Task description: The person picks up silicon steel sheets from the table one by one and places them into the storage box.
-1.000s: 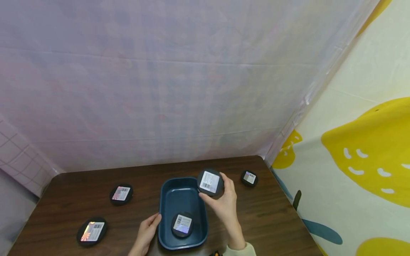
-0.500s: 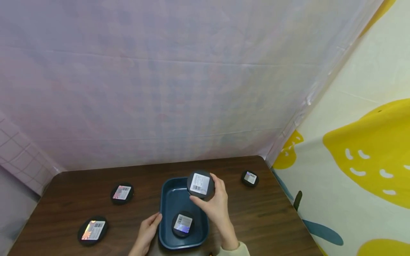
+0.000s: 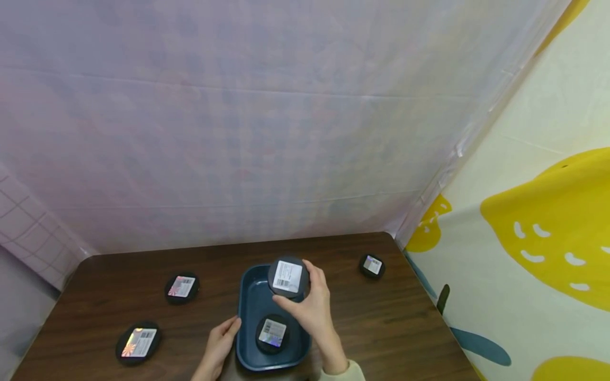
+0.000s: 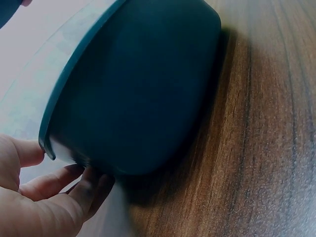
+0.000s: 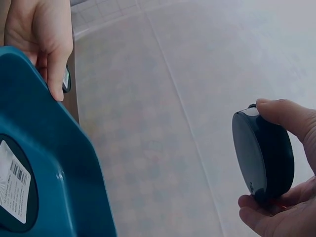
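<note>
A deep blue rectangular dish (image 3: 259, 300) stands on the table, and my left hand (image 3: 220, 341) pinches its left rim. In the left wrist view the thumb is at the lip of the dish (image 4: 133, 89), with the fingers below it. My right hand (image 3: 312, 307) holds a thick round black case (image 3: 288, 277) by its edge, between thumb and fingers, over the far part of the dish. A white barcode label faces up toward the head view. The right wrist view shows the case (image 5: 264, 155) side-on. Another labelled black case (image 3: 272, 334) lies inside the dish at the near end.
On the dark wood table (image 3: 395, 328), two black labelled cases lie to the left, a nearer one (image 3: 138, 343) and a farther one (image 3: 182, 288). A smaller case (image 3: 371, 265) lies at the back right. A pale curtain (image 3: 248, 132) hangs behind the table.
My right hand has carried the round case leftward, from over the right rim to above the far part of the dish. The left hand has stayed on the rim.
</note>
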The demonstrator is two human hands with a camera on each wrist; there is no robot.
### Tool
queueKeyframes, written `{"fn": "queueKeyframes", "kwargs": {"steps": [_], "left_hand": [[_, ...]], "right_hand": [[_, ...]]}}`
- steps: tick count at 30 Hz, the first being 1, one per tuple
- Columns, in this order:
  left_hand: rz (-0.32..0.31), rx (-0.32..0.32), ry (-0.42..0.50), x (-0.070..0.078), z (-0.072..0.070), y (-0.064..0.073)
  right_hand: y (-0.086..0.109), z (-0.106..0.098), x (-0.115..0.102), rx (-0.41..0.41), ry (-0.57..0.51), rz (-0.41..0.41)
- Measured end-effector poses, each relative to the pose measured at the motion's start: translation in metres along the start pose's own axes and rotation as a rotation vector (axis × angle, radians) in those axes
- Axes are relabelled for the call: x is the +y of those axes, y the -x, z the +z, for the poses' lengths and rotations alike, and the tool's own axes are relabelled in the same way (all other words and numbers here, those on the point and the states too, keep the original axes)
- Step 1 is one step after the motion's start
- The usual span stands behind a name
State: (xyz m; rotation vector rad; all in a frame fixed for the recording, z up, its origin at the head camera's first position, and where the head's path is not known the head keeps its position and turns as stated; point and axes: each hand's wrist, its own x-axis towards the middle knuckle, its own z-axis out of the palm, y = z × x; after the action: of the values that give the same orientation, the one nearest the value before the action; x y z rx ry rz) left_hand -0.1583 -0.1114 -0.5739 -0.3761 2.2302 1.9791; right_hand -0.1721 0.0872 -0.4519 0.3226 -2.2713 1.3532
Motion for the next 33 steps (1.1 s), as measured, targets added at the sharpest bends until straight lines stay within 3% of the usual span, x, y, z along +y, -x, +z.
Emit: {"fn": "queueKeyframes", "kwargs": {"steps": [13, 22, 33], "left_hand": [[0.015, 0.013, -0.003, -0.002, 0.0, 0.0], [0.022, 0.009, 0.004, 0.0, 0.0, 0.0], [0.036, 0.024, -0.005, -0.001, 0.001, 0.0]], "right_hand": [[0.005, 0.006, 0.002, -0.066, 0.0, 0.023], [0.014, 0.011, 0.012, -0.143, 0.051, -0.003], [0.026, 0.018, 0.024, -0.18, 0.074, -0.027]]}}
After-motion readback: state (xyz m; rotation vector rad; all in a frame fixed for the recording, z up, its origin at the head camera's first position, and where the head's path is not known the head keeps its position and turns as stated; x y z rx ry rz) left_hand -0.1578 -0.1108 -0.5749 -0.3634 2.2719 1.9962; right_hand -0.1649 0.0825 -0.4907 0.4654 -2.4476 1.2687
